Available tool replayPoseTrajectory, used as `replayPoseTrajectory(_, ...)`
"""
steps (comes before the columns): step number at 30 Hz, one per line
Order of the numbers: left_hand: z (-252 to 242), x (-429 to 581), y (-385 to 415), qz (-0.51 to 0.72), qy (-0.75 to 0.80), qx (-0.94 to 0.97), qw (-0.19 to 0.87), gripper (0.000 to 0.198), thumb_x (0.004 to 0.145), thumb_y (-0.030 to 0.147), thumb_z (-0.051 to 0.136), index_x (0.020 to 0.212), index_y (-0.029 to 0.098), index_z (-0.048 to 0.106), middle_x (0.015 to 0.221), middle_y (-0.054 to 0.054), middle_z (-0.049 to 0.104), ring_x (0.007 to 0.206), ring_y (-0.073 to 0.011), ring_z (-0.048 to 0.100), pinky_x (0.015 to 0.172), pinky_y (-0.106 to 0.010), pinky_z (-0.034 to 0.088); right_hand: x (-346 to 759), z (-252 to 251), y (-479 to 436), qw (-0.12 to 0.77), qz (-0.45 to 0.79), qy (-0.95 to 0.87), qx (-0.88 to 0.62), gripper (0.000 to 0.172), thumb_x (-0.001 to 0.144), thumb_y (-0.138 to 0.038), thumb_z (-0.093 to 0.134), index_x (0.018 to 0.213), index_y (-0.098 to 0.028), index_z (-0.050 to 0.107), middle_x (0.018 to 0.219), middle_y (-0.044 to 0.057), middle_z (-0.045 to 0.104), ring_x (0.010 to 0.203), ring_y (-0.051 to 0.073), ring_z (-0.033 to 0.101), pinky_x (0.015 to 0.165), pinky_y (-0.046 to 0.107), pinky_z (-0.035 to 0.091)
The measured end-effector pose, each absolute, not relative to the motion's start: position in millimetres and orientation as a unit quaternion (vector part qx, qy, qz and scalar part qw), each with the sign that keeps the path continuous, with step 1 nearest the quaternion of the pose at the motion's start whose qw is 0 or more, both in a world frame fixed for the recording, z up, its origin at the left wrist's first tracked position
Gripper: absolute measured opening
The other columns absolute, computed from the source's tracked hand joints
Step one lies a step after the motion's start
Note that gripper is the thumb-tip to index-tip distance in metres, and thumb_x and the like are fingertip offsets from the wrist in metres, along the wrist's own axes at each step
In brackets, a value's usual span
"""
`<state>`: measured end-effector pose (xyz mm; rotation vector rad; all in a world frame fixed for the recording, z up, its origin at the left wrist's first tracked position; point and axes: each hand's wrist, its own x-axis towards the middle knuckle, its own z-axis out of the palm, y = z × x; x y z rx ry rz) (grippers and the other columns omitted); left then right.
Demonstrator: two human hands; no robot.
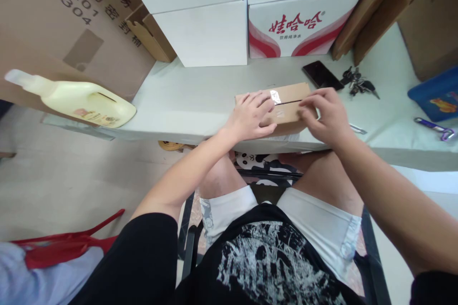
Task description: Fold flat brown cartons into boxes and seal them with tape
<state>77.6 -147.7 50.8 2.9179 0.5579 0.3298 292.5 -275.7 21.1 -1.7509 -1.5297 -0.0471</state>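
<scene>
while seated at the near edge of the bench (186,105), keeps the small cardboard box (286,114) right at that edge, a little right of its middle, probably for reach with both arms and no stretching. lays it flat, long side along the edge, top flaps shut with a dark slit between and a shiny patch of tape (275,96) across the seam. covers the box's left half with the left hand (250,116): palm down, fingers (263,100) spread wide and flat over the top, thumb on the near face, seemingly to pin the box against sliding. grips nothing there; only presses. sets the right hand (327,114) over the right end, wrist raised, fingers (309,102) curled and narrow, tips bunched on the top near the slit. cannot tell whether nipping a tape end or merely pressing, with the undersides hidden behind the knuckles. angles both forearms inward from above the lap, elbows out, wrists level with the box top. leaves a dark phone (322,75) and a bunch of keys (358,83) just behind the box toward the far right, near but not touching, likely pushed clear for working room. has white cartons (207,33) stacked along the far edge and a pale yellow jug (82,100) lying on its side at the left end, well apart from both hands. shows a blue tray (436,93) at the right edge, also out of the way.
</scene>
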Motion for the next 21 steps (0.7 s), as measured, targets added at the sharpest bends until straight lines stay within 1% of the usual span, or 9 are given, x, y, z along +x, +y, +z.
replayPoseTrajectory(2, 51.6, 77.9, -148.1, 0.085, 0.182, 0.978, 0.064, 0.046, 0.091, 0.048, 0.064, 0.13, 0.024, 0.068, 0.156, -0.015, 0.055, 0.152, -0.0356, 0.042, 0.125, -0.054, 0.03, 282.3, 21.3, -275.7, 0.373, -0.004, -0.632, -0.679, 0.017, 0.092, -0.032, 0.054, 0.092, -0.028, 0.07, 0.109, 0.012, 0.064, 0.108, 0.03, 0.066, 0.1, 0.052, 0.054)
replayPoseTrajectory(5, 53.9, 78.5, -149.6, 0.046, 0.179, 0.981, 0.05, 0.055, 0.089, 0.05, 0.069, 0.141, 0.031, 0.065, 0.163, -0.015, 0.047, 0.156, -0.0398, 0.035, 0.126, -0.061, 0.026, 279.3, 14.9, -273.2, 0.367, 0.005, -0.633, -0.681, 0.021, 0.093, -0.03, 0.05, 0.094, -0.028, 0.071, 0.11, 0.011, 0.065, 0.11, 0.031, 0.065, 0.104, 0.053, 0.052)
replayPoseTrajectory(7, 54.7, 78.7, -150.2, 0.041, 0.182, 0.981, 0.048, 0.06, 0.09, 0.05, 0.069, 0.147, 0.033, 0.061, 0.164, -0.015, 0.045, 0.156, -0.0401, 0.035, 0.126, -0.061, 0.026, 281.5, 9.9, -271.6, 0.369, 0.01, -0.628, -0.685, 0.02, 0.092, -0.029, 0.051, 0.095, -0.028, 0.071, 0.111, 0.011, 0.065, 0.112, 0.032, 0.065, 0.106, 0.055, 0.051)
replayPoseTrajectory(12, 52.5, 78.7, -148.2, 0.05, 0.184, 0.98, 0.053, 0.064, 0.091, 0.051, 0.066, 0.151, 0.031, 0.058, 0.163, -0.015, 0.046, 0.155, -0.0398, 0.037, 0.126, -0.06, 0.027, 287.2, 4.6, -271.0, 0.379, 0.013, -0.63, -0.678, 0.021, 0.091, -0.03, 0.053, 0.099, -0.027, 0.072, 0.113, 0.012, 0.065, 0.116, 0.033, 0.063, 0.108, 0.056, 0.05)
replayPoseTrajectory(18, 53.8, 79.9, -146.7, 0.037, 0.186, 0.98, 0.057, 0.071, 0.09, 0.054, 0.066, 0.155, 0.028, 0.054, 0.164, -0.016, 0.046, 0.155, -0.0405, 0.035, 0.126, -0.061, 0.026, 295.4, 12.3, -265.9, 0.348, 0.027, -0.635, -0.689, 0.02, 0.089, -0.031, 0.054, 0.097, -0.028, 0.072, 0.107, 0.012, 0.067, 0.112, 0.033, 0.063, 0.105, 0.057, 0.05)
replayPoseTrajectory(21, 55.0, 80.3, -147.4, 0.037, 0.19, 0.979, 0.064, 0.07, 0.09, 0.054, 0.068, 0.154, 0.029, 0.056, 0.164, -0.015, 0.045, 0.155, -0.0395, 0.035, 0.126, -0.06, 0.027, 295.4, 17.2, -264.5, 0.333, 0.01, -0.636, -0.696, 0.023, 0.09, -0.031, 0.052, 0.099, -0.029, 0.074, 0.106, 0.011, 0.068, 0.112, 0.033, 0.063, 0.104, 0.055, 0.051)
